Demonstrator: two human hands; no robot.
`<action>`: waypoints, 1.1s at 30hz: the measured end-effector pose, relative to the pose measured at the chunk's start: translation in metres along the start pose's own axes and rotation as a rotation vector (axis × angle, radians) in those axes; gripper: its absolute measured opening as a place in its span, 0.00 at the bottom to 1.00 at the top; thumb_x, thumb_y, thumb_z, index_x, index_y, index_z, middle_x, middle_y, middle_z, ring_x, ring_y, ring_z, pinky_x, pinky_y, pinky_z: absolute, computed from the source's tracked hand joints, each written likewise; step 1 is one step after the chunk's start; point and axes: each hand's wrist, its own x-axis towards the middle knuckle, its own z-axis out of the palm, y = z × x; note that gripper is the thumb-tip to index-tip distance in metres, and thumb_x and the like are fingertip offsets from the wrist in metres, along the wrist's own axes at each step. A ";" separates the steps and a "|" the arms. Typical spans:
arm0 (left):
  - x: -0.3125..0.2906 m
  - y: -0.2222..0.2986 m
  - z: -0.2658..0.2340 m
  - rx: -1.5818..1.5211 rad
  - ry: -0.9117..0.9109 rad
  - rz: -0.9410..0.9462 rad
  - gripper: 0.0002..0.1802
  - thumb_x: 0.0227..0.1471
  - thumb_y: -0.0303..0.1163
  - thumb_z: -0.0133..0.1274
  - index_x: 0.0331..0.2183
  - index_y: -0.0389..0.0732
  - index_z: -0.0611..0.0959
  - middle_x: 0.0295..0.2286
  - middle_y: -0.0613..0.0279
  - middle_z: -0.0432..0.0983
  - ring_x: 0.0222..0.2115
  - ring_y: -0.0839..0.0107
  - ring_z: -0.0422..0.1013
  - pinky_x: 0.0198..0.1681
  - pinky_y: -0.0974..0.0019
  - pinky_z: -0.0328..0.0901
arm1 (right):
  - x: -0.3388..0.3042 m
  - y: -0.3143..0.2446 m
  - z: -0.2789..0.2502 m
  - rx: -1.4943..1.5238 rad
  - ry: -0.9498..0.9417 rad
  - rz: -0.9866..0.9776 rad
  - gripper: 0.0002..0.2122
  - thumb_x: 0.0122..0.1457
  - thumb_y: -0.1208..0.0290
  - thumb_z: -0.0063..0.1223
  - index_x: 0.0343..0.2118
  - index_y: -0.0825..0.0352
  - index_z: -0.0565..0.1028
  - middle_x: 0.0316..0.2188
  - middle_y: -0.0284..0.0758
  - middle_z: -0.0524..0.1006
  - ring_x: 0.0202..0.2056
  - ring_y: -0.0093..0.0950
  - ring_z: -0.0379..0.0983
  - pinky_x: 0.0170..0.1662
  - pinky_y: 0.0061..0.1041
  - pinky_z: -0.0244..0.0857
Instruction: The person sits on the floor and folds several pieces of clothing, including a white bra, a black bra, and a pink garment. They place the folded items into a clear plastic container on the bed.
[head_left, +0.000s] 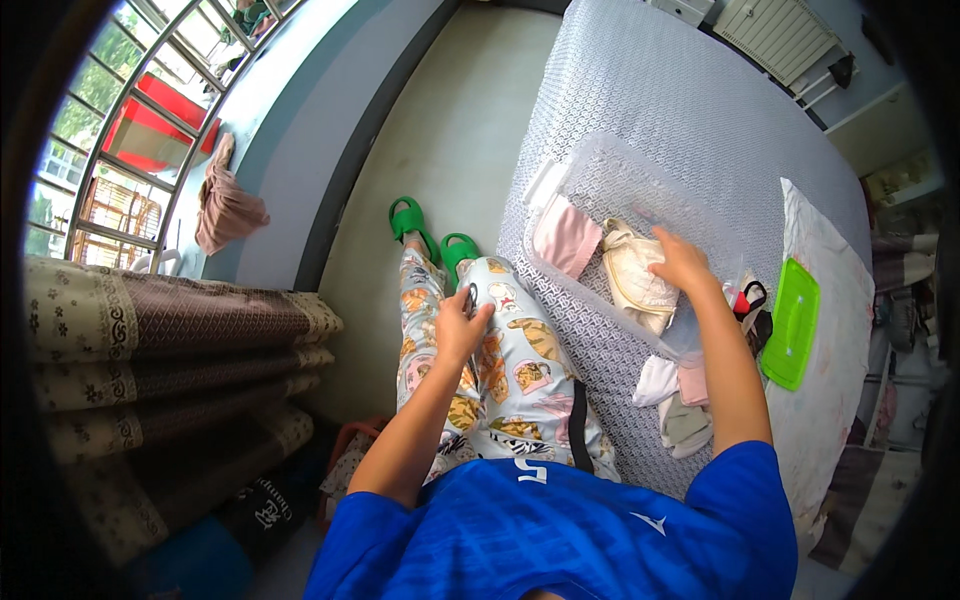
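Observation:
Over my lap, my left hand (462, 325) has its fingers curled around a small dark loop-shaped thing (472, 295), partly hidden by the fingers. On the bed, my right hand (682, 262) reaches into a clear plastic storage box (610, 150), its thumb and fingers apart against a cream folded garment (637, 275). A pink folded cloth (566, 236) lies beside that garment, at the box's left end. Just outside the box's near edge are small folded clothes (684, 428) in white, pink and grey.
The box stands on a patterned bedspread (680, 80). To the right are a bright green plastic lid (792, 325) and a pale pillow (825, 410). A barred window (130, 130) and brown curtains (170, 330) are on the left. Green slippers (412, 222) are on my feet.

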 end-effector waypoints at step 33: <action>0.030 -0.018 0.020 -0.961 -0.338 -0.384 0.33 0.53 0.52 0.52 0.53 0.40 0.70 0.47 0.51 0.72 0.46 0.64 0.70 0.47 0.64 0.65 | -0.104 -0.188 0.116 0.586 0.306 -0.551 0.29 0.50 0.64 0.59 0.55 0.66 0.64 0.57 0.47 0.61 0.58 0.43 0.57 0.59 0.37 0.54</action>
